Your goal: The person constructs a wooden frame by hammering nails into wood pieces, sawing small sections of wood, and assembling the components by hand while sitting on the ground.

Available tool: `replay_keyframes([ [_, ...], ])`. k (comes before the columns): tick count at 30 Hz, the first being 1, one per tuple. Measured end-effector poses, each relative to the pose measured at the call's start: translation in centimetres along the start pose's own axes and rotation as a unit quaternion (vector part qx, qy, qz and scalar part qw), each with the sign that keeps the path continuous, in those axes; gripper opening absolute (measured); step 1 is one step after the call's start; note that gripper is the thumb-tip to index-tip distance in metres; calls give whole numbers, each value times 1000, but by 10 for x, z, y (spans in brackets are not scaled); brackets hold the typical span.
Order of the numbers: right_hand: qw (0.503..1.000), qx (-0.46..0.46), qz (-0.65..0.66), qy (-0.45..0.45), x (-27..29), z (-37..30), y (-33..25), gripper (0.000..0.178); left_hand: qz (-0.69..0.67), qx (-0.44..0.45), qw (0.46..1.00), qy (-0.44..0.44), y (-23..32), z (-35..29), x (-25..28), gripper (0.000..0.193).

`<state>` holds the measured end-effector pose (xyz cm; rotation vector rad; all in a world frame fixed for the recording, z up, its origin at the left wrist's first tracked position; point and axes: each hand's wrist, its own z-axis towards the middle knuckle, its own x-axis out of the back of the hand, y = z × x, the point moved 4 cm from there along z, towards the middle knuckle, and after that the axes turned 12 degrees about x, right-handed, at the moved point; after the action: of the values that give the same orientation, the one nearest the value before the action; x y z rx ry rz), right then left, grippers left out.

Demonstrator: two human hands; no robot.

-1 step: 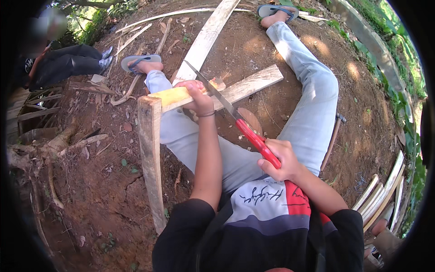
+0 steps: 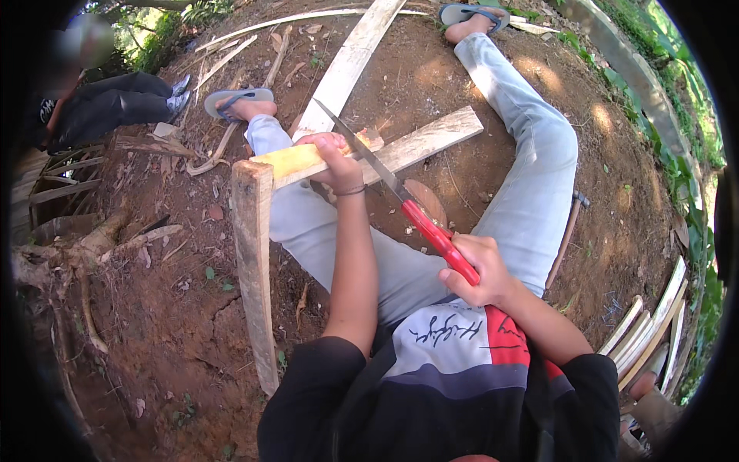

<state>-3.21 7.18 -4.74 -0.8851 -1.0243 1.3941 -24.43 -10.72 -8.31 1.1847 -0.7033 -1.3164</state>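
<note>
At far left, a second person's dark trousers [image 2: 115,115] extend over bare soil. Next, a rough wooden post [image 2: 254,285] meets a yellow-faced wooden piece [image 2: 291,162] at a corner. The left hand [image 2: 339,163] is clamped around this piece near its far end. A long pale board [image 2: 350,65] lies beyond. The red-handled handsaw [image 2: 418,221] slants past the left hand, its blade crossing the piece's end; contact cannot be determined. The right hand [image 2: 477,269] is closed around the handle. Rightmost are a hammer [image 2: 564,239] and wooden strips [image 2: 648,333].
</note>
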Motion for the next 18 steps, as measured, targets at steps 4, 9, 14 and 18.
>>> replay_keyframes([
  [4,1000,-7,4,-7,10,0,-16,27,-25,11,998,59,10,8,8,22],
  [9,999,-15,44,-7,15,2,-35,28,-36,58,989,130,39,8,15,34],
  [14,998,-37,53,-11,15,-2,-38,24,-24,48,993,103,32,0,10,33],
  [18,996,-60,45,-45,19,-8,-64,21,-14,68,992,106,29,3,10,30],
])
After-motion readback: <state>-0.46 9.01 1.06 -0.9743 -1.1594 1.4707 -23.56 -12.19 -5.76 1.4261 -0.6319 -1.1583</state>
